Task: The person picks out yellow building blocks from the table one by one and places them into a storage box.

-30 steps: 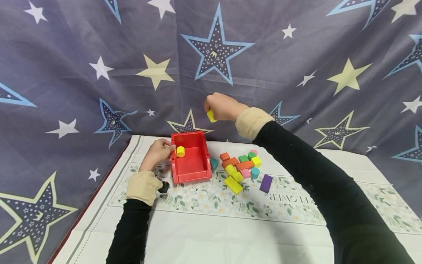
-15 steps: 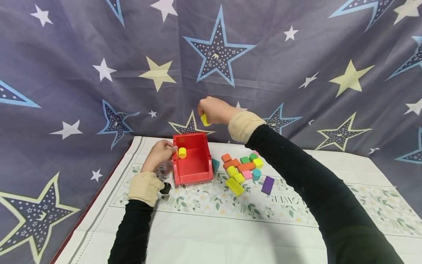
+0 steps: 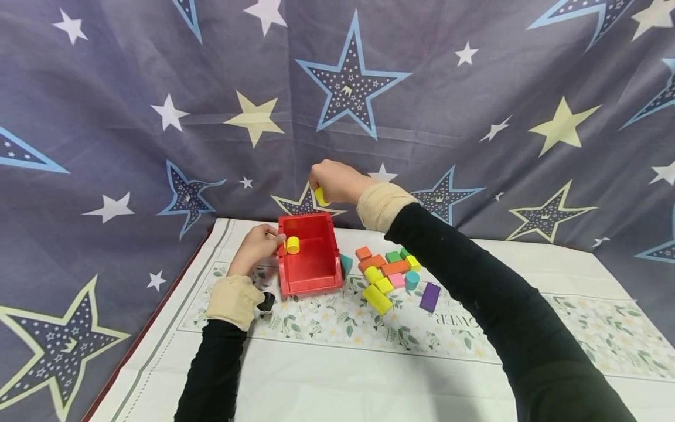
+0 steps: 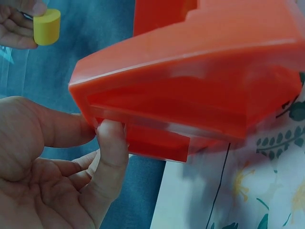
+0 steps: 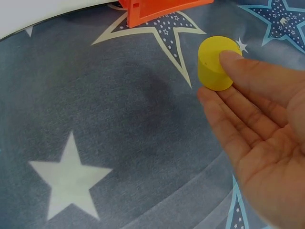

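Note:
A red plastic bin [image 3: 311, 284] stands near the back of the table in the head view. My left hand [image 3: 256, 246] grips its left side, and the left wrist view has the thumb and a finger pinching the lip of the bin [image 4: 190, 52]. Inside, by the left wall, sits a yellow cylinder block [image 3: 293, 245]. My right hand [image 3: 337, 180] is raised above and behind the bin's back right corner. Between its thumb and fingers it pinches another yellow cylinder block [image 5: 217, 67], held out in the air.
Right of the bin lies a cluster of coloured blocks, among them an orange block [image 3: 394, 268], a blue cylinder [image 3: 412, 280] and a yellow block [image 3: 377, 299]. A purple block [image 3: 429, 297] lies apart. A teal block [image 3: 345, 265] is beside the bin. A star-patterned curtain [image 3: 337, 105] hangs behind.
My right hand has moved left and slightly down toward the bin, carrying the yellow cylinder block. The left hand keeps its grip on the bin, and the view has shifted slightly.

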Demonstrator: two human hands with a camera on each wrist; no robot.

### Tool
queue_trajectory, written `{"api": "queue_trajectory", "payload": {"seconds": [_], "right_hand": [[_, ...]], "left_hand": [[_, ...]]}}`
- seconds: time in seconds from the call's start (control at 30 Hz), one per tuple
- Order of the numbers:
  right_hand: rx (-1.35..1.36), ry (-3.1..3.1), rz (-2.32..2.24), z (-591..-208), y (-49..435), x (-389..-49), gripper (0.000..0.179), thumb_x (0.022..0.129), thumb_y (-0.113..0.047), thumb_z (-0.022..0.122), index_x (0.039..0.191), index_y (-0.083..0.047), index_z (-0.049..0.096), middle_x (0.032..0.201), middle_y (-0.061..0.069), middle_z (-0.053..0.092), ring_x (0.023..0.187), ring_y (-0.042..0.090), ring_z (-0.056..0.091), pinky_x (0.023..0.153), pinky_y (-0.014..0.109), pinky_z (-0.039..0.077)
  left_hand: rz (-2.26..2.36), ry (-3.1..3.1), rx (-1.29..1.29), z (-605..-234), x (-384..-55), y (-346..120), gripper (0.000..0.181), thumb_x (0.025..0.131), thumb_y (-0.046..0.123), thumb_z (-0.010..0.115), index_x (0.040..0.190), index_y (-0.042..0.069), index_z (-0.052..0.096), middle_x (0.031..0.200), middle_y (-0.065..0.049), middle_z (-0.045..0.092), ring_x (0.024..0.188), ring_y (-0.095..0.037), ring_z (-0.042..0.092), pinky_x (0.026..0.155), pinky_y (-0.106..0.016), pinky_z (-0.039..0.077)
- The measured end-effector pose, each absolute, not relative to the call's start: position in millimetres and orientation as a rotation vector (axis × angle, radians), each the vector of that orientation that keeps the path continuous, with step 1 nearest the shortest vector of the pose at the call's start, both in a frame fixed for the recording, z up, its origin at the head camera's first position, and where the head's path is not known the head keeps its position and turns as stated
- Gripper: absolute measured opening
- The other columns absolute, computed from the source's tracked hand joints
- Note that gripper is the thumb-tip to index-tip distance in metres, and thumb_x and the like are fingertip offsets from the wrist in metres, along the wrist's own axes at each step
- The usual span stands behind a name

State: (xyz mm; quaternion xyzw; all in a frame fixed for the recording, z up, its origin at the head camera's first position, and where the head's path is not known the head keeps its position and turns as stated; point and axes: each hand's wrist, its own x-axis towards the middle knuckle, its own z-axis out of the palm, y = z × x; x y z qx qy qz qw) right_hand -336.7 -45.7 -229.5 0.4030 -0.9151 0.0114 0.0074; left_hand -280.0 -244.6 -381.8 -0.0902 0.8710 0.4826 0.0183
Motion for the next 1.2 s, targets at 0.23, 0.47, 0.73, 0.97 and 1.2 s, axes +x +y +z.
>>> {"api": "queue_trajectory", "payload": {"seconds": [0.23, 0.47, 0.73, 0.97, 1.2], "right_hand": [[1.274, -2.861, 0.053, -236, -51, -338, 0.018, 0.09, 0.01, 0.064, 0.081, -0.004, 0.069, 0.087, 0.006, 0.064, 0.074, 0.018, 0.045, 0.064, 0.026, 0.039], [1.262, -2.867, 0.066, -241, -61, -336, 0.017, 0.09, 0.008, 0.065, 0.095, -0.004, 0.077, 0.095, 0.009, 0.072, 0.078, 0.02, 0.058, 0.072, 0.028, 0.052], [1.235, -2.899, 0.103, -247, -68, -330, 0.016, 0.092, -0.001, 0.071, 0.102, -0.009, 0.079, 0.104, 0.007, 0.076, 0.083, 0.02, 0.064, 0.074, 0.026, 0.056], [1.225, -2.906, 0.124, -252, -70, -328, 0.008, 0.092, -0.004, 0.071, 0.094, -0.008, 0.077, 0.071, 0.003, 0.058, 0.062, 0.016, 0.049, 0.06, 0.021, 0.045], [1.223, -2.914, 0.111, -257, -76, -330, 0.003, 0.092, -0.007, 0.073, 0.092, -0.007, 0.076, 0.063, 0.001, 0.046, 0.056, 0.013, 0.042, 0.06, 0.019, 0.045]], "left_hand": [[1.484, 2.741, -0.281, -383, -280, -244, 0.029, 0.104, 0.02, 0.057, 0.117, -0.006, 0.056, 0.084, -0.009, 0.06, 0.068, -0.011, 0.06, 0.077, -0.04, 0.057], [1.497, 2.714, -0.29, -383, -280, -245, 0.028, 0.105, 0.021, 0.056, 0.117, -0.005, 0.055, 0.081, -0.007, 0.058, 0.066, -0.012, 0.06, 0.076, -0.039, 0.058], [1.484, 2.731, -0.281, -382, -279, -244, 0.029, 0.104, 0.021, 0.056, 0.117, -0.005, 0.056, 0.085, -0.008, 0.059, 0.067, -0.013, 0.06, 0.076, -0.039, 0.058], [1.5, 2.689, -0.306, -379, -279, -243, 0.03, 0.104, 0.021, 0.057, 0.119, -0.006, 0.054, 0.092, -0.013, 0.061, 0.069, -0.012, 0.06, 0.078, -0.039, 0.059], [1.513, 2.68, -0.294, -379, -278, -243, 0.029, 0.104, 0.02, 0.057, 0.118, -0.006, 0.053, 0.087, -0.01, 0.06, 0.068, -0.014, 0.061, 0.076, -0.038, 0.06]]}}
